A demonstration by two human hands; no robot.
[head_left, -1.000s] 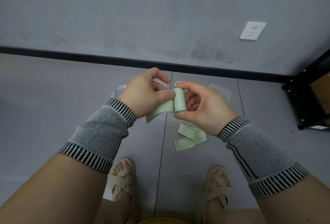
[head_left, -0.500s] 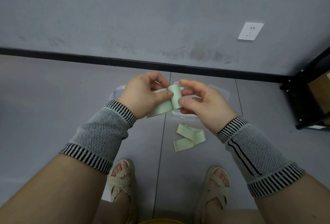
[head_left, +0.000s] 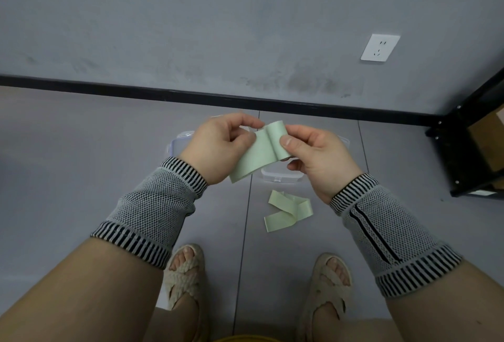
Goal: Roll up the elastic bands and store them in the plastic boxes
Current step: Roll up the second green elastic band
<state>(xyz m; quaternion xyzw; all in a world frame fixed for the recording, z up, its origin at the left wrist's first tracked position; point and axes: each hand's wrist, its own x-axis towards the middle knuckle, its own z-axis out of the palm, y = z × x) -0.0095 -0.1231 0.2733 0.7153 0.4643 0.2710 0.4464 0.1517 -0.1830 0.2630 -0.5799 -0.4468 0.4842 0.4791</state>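
With our right hand (head_left: 316,156) pinching the roll and our left hand (head_left: 218,145) pinching the elastic band (head_left: 259,155) above the plastic boxes (head_left: 281,176), we should keep its tail taut and edges aligned.

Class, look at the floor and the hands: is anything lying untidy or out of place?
Yes. One green band lies loose and crumpled on the floor near the plastic boxes, not rolled or stored. The band held in both hands is only partly rolled.
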